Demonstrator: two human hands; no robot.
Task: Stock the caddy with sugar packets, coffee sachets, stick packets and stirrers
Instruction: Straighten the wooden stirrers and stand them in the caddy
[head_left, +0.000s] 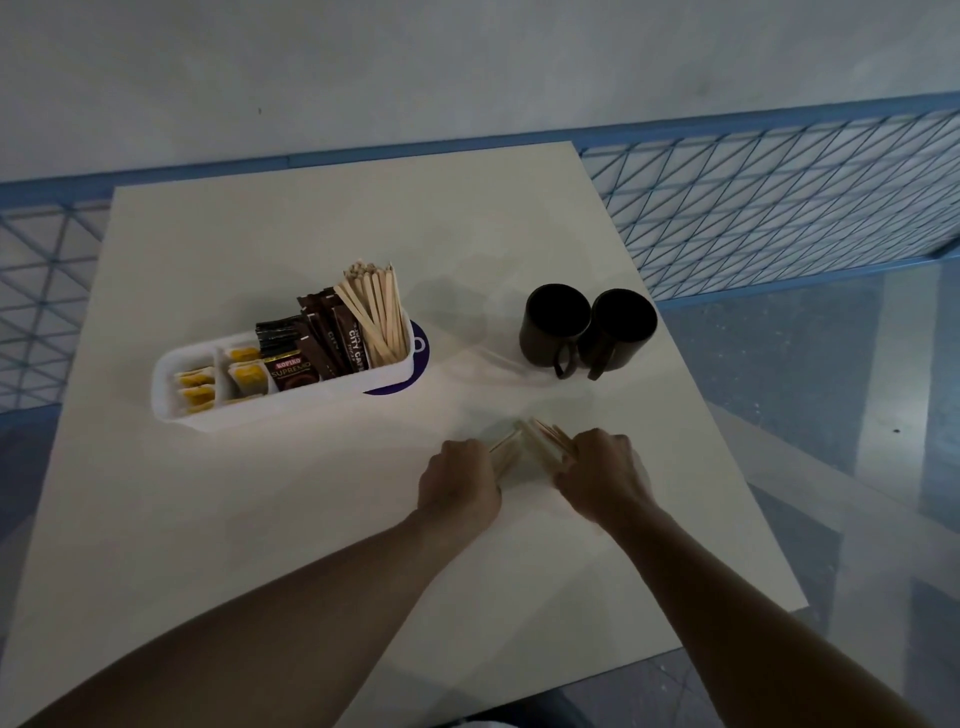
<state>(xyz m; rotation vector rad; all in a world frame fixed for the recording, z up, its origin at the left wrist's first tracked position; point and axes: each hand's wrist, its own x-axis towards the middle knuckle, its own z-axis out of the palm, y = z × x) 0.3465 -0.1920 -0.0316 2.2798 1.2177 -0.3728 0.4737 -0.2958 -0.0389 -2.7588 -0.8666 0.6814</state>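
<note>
The white caddy (171, 387) holds yellow packets, dark sachets and upright wooden stirrers (376, 312). Right of the caddy and nearer the person, the left hand (460, 480) and right hand (602, 475) each grip loose stirrers (540, 441), fingers curled closed. Two dark mugs (587, 327) stand right of the caddy.

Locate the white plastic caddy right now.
In the head view, the white plastic caddy sits left of centre on the pale table, left of the two dark mugs and beyond the left hand.

I read "KOPIKO SUPREMO" on a dark coffee sachet (289, 370) in the caddy (218, 410), and "CITY CAFE" on a brown stick packet (355, 340).
</note>
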